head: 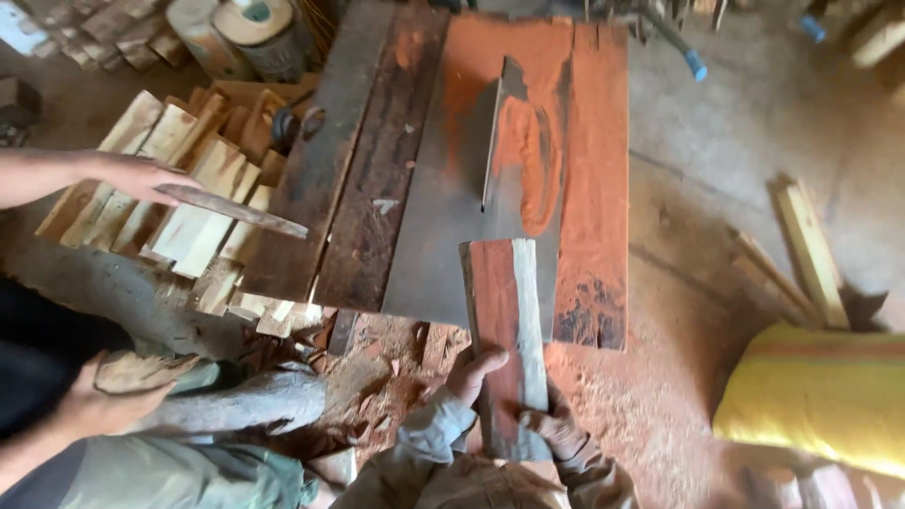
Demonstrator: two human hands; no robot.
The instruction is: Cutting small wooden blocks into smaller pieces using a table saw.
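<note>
Both hands are gripping the near end of a red board with a pale edge (504, 311). The left hand (476, 368) is curling around its left edge and the right hand (556, 429) is clasping its right edge. The board's far end is resting on the saw table's (377, 188) near edge, in line with the saw blade (490, 141). At the left, a co-worker's hand (141, 174) is pinching a thin strip (236, 209) over stacked pale offcuts (193, 231).
</note>
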